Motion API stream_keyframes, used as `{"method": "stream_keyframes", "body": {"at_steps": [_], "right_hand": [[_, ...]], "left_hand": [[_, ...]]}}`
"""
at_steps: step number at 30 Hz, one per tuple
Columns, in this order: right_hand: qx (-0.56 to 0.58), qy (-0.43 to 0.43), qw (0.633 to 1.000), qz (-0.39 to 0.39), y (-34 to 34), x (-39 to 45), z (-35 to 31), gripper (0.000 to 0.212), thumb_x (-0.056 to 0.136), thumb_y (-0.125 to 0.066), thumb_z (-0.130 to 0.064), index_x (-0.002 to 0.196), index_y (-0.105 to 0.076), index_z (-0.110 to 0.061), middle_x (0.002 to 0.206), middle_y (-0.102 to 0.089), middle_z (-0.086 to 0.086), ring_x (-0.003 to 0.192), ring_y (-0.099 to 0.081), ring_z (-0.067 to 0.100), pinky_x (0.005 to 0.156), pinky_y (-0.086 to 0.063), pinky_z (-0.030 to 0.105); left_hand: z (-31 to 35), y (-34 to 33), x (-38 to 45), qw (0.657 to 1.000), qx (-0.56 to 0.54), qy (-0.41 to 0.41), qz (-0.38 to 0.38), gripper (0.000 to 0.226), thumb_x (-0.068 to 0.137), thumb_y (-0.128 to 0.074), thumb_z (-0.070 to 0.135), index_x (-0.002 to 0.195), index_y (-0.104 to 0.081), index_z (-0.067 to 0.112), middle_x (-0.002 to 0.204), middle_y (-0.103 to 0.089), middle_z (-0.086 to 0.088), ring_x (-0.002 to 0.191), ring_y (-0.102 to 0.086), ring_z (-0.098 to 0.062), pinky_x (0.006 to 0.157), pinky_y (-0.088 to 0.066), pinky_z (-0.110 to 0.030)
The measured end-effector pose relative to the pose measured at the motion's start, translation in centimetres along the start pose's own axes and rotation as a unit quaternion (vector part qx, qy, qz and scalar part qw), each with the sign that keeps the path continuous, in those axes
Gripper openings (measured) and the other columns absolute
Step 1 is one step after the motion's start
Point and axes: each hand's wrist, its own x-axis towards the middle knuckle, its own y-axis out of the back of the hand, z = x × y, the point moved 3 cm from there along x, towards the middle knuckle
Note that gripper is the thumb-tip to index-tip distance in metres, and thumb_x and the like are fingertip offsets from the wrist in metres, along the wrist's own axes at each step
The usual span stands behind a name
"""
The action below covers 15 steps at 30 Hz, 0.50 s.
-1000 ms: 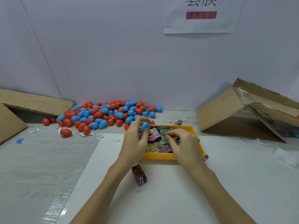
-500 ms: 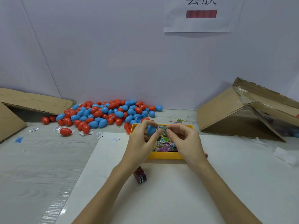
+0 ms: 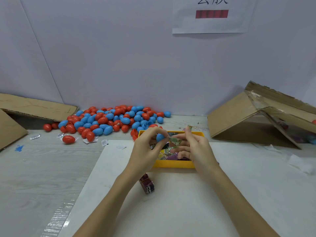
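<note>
A: If you go from the biggest thing down, what lies where?

B: Grey table [image 3: 34,177] first, with a white sheet [image 3: 171,211] over its near middle. A tipped box [image 3: 239,120] lies at the far right and flat cardboard [image 3: 34,106] at the far left. Between them, against the wall [image 3: 119,57], sits a pile of red and blue eggs [image 3: 111,120].

A: And nearer?

B: A yellow tray [image 3: 172,164] stands at the sheet's far edge, full of small printed packets [image 3: 168,156]. The left hand [image 3: 145,151] and the right hand [image 3: 196,149] are both raised over it and meet above its middle. A dark banded bundle [image 3: 147,184] lies on the sheet just in front of the tray, under the left wrist.

A: What do the hands hold?

B: The left has its thumb and fingertips curled round a blue egg [image 3: 159,137]. I can't tell whether it's whole or a half. The right pinches a green packet [image 3: 176,140] between thumb and forefinger, with its other fingers spread out straight. The packet's end touches the egg, just to its right, and both are held above the tray.
</note>
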Motion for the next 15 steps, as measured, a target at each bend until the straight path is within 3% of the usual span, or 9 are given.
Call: {"method": "stream_keyframes", "body": {"at_steps": [5, 8, 15], "right_hand": [[0.068, -0.058, 0.991, -0.098, 0.80, -0.41, -0.11, 0.016, 0.094, -0.070, -0.014, 0.108, -0.078, -0.008, 0.099, -0.077, 0.013, 0.084, -0.073, 0.019, 0.066, -0.058, 0.023], [0.089, -0.078, 0.985, -0.126, 1.00, -0.42, -0.28, 0.021, 0.092, -0.071, -0.004, 0.110, -0.079, -0.009, 0.095, -0.076, 0.009, 0.084, -0.071, 0.015, 0.070, -0.058, 0.022], [0.053, -0.046, 0.994, -0.080, 0.77, -0.43, -0.42, 0.012, 0.089, -0.074, -0.004, 0.094, -0.081, -0.012, 0.090, -0.077, 0.005, 0.082, -0.072, 0.011, 0.073, -0.060, 0.025]], "left_hand": [[0.50, 0.08, 0.05, 0.993, 0.072, -0.087, -0.024, 0.011, 0.092, -0.071, 0.003, 0.100, -0.074, 0.011, 0.118, -0.068, 0.002, 0.117, -0.061, -0.009, 0.096, -0.050, -0.020], [0.41, 0.34, 0.04, 0.993, 0.072, -0.089, -0.017, 0.014, 0.092, -0.071, 0.002, 0.101, -0.075, 0.013, 0.120, -0.068, 0.003, 0.120, -0.060, -0.007, 0.099, -0.048, -0.020], [-0.37, 0.59, 0.21, 0.998, -0.054, 0.042, -0.001, 0.030, 0.095, -0.071, 0.014, 0.122, -0.058, 0.018, 0.116, -0.068, 0.009, 0.109, -0.067, -0.013, 0.095, -0.056, -0.032]]}}
